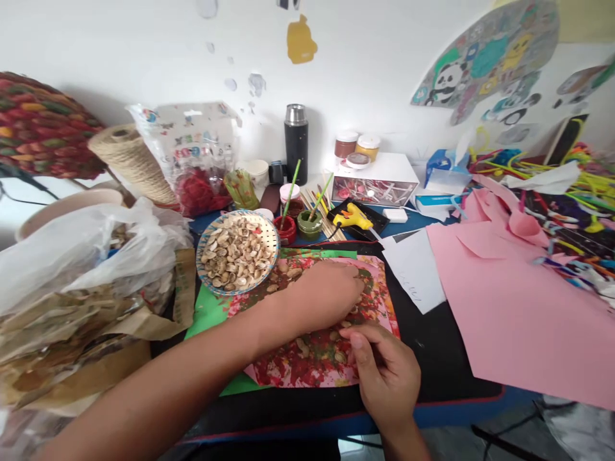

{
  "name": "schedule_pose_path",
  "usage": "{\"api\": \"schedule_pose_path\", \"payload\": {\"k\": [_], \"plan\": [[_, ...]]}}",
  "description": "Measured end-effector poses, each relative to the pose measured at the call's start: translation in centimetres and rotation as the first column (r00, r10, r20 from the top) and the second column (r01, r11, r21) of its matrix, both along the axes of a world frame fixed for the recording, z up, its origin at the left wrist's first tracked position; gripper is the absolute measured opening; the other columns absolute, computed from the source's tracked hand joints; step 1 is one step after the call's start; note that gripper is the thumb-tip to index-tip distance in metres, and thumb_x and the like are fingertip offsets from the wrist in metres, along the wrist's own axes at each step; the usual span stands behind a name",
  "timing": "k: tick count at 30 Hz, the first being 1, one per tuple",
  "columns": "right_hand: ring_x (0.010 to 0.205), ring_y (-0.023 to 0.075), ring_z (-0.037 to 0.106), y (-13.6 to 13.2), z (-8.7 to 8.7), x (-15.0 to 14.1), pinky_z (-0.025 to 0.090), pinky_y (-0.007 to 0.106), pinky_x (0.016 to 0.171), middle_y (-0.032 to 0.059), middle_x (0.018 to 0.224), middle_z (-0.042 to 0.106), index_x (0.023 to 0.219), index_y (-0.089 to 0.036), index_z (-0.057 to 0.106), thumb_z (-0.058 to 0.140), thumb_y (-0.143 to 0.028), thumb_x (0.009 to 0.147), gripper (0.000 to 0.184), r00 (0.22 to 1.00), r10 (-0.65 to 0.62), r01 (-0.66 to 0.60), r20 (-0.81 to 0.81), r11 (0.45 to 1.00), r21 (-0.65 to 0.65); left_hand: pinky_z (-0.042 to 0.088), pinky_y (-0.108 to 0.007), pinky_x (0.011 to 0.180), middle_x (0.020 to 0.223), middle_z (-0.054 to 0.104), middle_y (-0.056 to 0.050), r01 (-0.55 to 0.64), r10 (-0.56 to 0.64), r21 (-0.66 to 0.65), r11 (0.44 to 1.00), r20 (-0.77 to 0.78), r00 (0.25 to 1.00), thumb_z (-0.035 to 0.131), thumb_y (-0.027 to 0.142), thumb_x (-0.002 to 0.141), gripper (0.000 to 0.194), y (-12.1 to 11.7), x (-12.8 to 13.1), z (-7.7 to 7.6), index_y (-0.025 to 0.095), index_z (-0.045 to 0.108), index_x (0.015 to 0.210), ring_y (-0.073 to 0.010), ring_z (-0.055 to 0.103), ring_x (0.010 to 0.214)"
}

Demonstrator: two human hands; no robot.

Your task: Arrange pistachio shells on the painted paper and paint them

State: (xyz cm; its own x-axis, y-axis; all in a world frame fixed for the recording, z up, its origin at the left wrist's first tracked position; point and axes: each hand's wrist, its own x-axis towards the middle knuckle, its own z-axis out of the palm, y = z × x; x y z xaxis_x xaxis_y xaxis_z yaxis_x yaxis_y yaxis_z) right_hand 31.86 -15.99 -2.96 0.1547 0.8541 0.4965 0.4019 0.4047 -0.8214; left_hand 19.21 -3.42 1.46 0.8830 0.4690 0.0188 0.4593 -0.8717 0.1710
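Your left forearm (192,379) crosses nearest; your left hand (331,291) and right hand (390,374) are curled, contents unclear. Shells (339,357) beside your right hand look light, brittle: pinch rims gently.

The left forearm (206,358) is bare along its whole visible length, smooth and slim, narrowing to the wrist. The left hand (331,289) is bare too, its back smooth. The right hand (390,371) and right wrist (402,435) are likewise bare; the right thumb (364,362) is broad, with a short nail (356,341) at its rounded tip.
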Motion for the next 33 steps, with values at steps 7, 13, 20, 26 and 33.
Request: {"api": "schedule_pose_path", "payload": {"k": [7, 13, 20, 26, 33], "plan": [[0.051, 0.0166, 0.069, 0.1, 0.0, 0.1, 0.056, 0.024, 0.051, 0.002, 0.068, 0.077, 0.088, -0.022, 0.081, 0.065, -0.029, 0.105, 0.024, 1.0, 0.031, -0.031, 0.002, 1.0, -0.006, 0.054, -0.031, 0.082, 0.101, 0.076, -0.005, -0.27, 0.302, -0.186, 0.945, 0.172, 0.938, 0.056, 0.022, 0.104, 0.02, -0.8, -7.9, 3.6, 0.021, 0.076, 0.106, -0.0203, 0.072, 0.092], [0.055, 0.0175, 0.072, 0.0, -0.1, 0.0, 0.056, 0.024, 0.053, 0.0029, 0.072, 0.079, 0.089, -0.022, 0.081, 0.066, -0.027, 0.105, 0.022, 0.998, 0.036, -0.036, 0.043, 0.999, 0.007, 0.054, -0.037, 0.088, 0.109, 0.077, -0.01, -0.742, 0.726, 0.034, 0.67, 0.178, 0.664, 0.052, 0.036, 0.101, 0.03, 1.4, -17.3, 3.5, 0.019, 0.077, 0.105, -0.0269, 0.072, 0.098], [0.056, 0.0175, 0.073, 0.2, 0.0, -0.1, 0.056, 0.025, 0.054, 0.0029, 0.073, 0.079, 0.09, -0.022, 0.08, 0.065, -0.026, 0.105, 0.022, 0.992, 0.048, -0.049, 0.113, 0.999, 0.012, 0.054, -0.04, 0.088, 0.113, 0.077, -0.014, -0.8, 0.819, 0.206, 0.564, -0.017, 0.573, 0.051, 0.036, 0.098, 0.034, 2.0, -19.6, 1.2, 0.019, 0.073, 0.117, -0.0325, 0.072, 0.105], [0.06, 0.0172, 0.075, 0.4, 0.1, -0.2, 0.056, 0.024, 0.055, 0.0019, 0.075, 0.08, 0.091, -0.023, 0.079, 0.065, -0.023, 0.105, 0.019, 0.99, 0.069, -0.073, 0.124, 0.997, 0.031, 0.054, -0.036, 0.086, 0.111, 0.078, -0.011, -0.797, 0.801, 0.103, 0.596, 0.0, 0.599, 0.05, 0.034, 0.098, 0.026, 2.3, -19.6, 0.1, 0.021, 0.071, 0.104, -0.0292, 0.073, 0.101], [0.059, 0.0172, 0.074, 0.4, -0.6, -0.2, 0.055, 0.024, 0.056, 0.0011, 0.075, 0.079, 0.093, -0.023, 0.079, 0.066, -0.023, 0.104, 0.017, 0.99, 0.083, -0.087, 0.112, 0.996, 0.036, 0.054, -0.037, 0.087, 0.106, 0.079, -0.01, -0.789, 0.788, 0.03, 0.614, 0.033, 0.615, 0.052, 0.038, 0.096, 0.029, 0.9, -20.3, 1.4, 0.022, 0.075, 0.103, -0.029, 0.074, 0.096]]}}
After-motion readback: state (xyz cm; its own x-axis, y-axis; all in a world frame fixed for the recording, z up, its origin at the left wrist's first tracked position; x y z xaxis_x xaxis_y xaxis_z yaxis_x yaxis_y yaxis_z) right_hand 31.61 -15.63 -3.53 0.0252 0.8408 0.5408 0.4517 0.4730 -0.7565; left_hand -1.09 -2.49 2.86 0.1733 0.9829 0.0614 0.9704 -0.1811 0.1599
